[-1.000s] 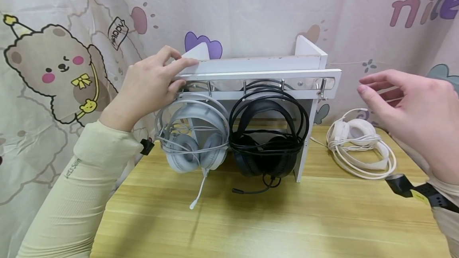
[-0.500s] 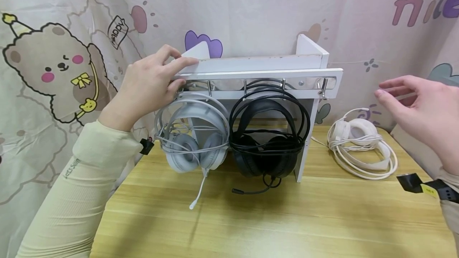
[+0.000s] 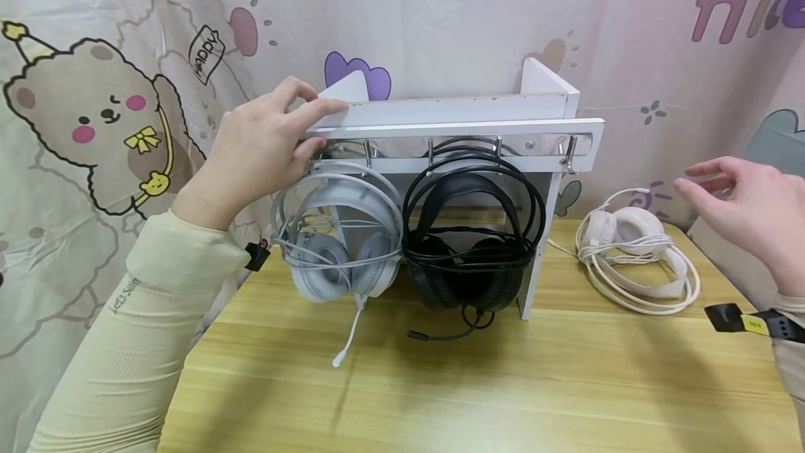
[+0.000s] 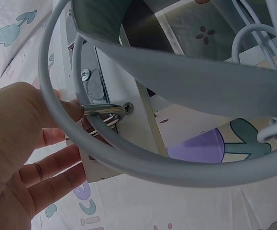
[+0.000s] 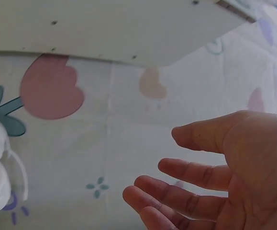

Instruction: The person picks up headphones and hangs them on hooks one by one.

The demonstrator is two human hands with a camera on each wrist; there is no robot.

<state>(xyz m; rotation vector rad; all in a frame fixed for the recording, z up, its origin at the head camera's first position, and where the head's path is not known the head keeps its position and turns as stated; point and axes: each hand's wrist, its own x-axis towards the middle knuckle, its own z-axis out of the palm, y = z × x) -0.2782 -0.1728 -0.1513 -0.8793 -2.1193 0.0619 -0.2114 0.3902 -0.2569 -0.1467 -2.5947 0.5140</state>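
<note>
At the left end of the white hook rack (image 3: 453,128), my left hand (image 3: 256,142) grips the front board, fingers over the top and thumb at its front. In the left wrist view, that thumb lies by a metal hook (image 4: 105,109) with grey-white cable loops around it. A grey-white headset (image 3: 321,278) with a mic boom hangs there. Beside it a black headset (image 3: 493,275) hangs with its coiled cable. My right hand (image 3: 748,212) hovers with loosely bent fingers and holds nothing. Nearest to it, white headphones (image 3: 638,229) lie on the table with their cable bundled.
The rack stands on a wooden table (image 3: 503,390). Its rightmost hook (image 3: 569,154) bears no headset. A patterned curtain (image 3: 459,26) hangs close behind and along the left side.
My right hand has moved right and then down, from beside the rack's right end to near the white headphones. My left hand has kept its grip on the rack. The headsets hang as before.
</note>
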